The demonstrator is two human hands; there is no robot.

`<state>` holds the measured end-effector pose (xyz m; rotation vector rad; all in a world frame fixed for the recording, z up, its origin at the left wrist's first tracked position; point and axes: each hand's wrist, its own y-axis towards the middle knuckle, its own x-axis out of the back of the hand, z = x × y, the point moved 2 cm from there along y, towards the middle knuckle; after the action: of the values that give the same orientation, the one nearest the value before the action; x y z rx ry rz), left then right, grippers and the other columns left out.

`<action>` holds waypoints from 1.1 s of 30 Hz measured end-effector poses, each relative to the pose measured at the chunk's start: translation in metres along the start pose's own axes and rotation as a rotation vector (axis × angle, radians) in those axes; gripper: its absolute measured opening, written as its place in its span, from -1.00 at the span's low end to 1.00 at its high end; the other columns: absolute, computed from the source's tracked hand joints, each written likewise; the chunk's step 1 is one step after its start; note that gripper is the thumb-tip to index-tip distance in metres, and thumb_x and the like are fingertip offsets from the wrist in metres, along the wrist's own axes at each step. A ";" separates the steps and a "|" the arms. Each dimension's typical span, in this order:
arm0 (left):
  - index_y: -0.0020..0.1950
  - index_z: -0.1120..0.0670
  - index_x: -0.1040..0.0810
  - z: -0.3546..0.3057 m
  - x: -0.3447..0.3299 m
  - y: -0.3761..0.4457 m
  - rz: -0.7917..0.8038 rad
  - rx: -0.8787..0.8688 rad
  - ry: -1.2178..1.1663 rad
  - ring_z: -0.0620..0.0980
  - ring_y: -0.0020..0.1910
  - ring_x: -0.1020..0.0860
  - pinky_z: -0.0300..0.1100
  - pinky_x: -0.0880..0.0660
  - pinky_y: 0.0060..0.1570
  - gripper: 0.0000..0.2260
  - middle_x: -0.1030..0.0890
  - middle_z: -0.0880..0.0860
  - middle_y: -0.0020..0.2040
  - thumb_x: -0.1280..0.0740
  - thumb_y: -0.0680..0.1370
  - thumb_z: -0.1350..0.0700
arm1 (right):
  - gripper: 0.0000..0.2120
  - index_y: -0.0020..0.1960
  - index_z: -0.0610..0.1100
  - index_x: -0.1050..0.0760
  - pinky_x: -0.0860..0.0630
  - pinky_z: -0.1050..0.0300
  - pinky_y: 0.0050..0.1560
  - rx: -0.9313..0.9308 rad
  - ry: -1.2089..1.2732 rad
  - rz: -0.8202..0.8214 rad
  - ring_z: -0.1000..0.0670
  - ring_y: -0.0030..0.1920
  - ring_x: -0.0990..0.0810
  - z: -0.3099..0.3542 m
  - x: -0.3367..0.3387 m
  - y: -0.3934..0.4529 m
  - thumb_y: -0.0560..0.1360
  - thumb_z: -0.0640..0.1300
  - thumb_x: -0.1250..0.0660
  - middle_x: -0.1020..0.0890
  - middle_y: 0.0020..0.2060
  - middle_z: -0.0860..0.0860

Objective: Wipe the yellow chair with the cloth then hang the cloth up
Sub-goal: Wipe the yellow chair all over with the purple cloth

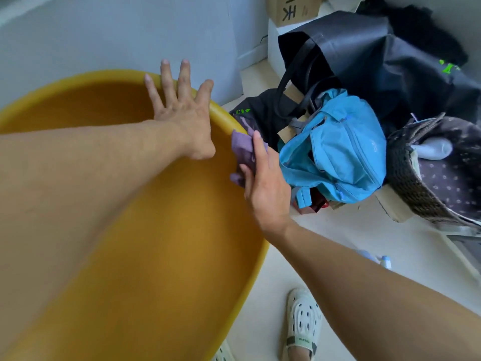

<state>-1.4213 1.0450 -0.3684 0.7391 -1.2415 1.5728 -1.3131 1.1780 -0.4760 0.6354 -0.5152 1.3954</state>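
Head view: right hand [265,183] grips the crumpled purple cloth [243,149] against the right rim of the smooth yellow moulded chair [161,230], left hand [179,110] splayed flat on the far rim just beside it, so the unwiped seat probably lies down-left of the cloth.

Smooth, matt plastic yellow chair [161,230]; soft purple cloth [243,149]; blue nylon backpack [346,155]; rough woven basket [406,183]; perforated rubbery sandal [303,321].

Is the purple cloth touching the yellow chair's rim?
Touching. The head view shows the right hand pressing the purple cloth against the yellow chair at its rim, no gap visible.
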 end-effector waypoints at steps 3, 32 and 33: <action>0.57 -0.05 0.12 0.000 -0.003 0.000 -0.046 -0.011 -0.014 0.36 0.52 0.37 0.37 0.29 0.44 0.11 0.34 0.22 0.58 -0.45 0.16 0.20 | -0.35 0.55 0.29 0.22 -0.54 0.00 -0.15 -0.155 0.030 0.019 -0.11 0.03 -0.59 -0.017 -0.006 -0.042 0.68 0.02 -0.16 -0.42 0.26 -0.03; 0.51 -0.10 0.50 -0.007 -0.332 -0.263 0.777 -0.093 -0.633 -0.04 0.53 0.42 0.03 0.11 0.57 0.40 0.56 -0.11 0.48 -0.47 0.10 -0.49 | -0.49 0.54 -0.22 -0.31 -0.06 -0.12 0.59 0.433 -0.697 0.298 -0.19 0.54 -0.27 -0.067 -0.051 -0.159 0.66 -0.03 -0.07 -0.37 0.51 -0.14; 0.50 -0.10 0.51 -0.007 -0.335 -0.265 0.767 -0.092 -0.620 -0.04 0.52 0.44 0.03 0.10 0.57 0.43 0.57 -0.11 0.47 -0.48 0.07 -0.49 | -0.51 0.52 -0.20 -0.34 -0.19 -0.10 0.52 0.431 -0.653 0.327 -0.19 0.48 -0.37 -0.067 -0.056 -0.179 0.65 -0.03 -0.09 -0.44 0.47 -0.13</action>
<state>-1.0565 0.9515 -0.5695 0.7623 -2.2296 1.9282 -1.1447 1.1722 -0.5810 1.4300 -0.8695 1.6120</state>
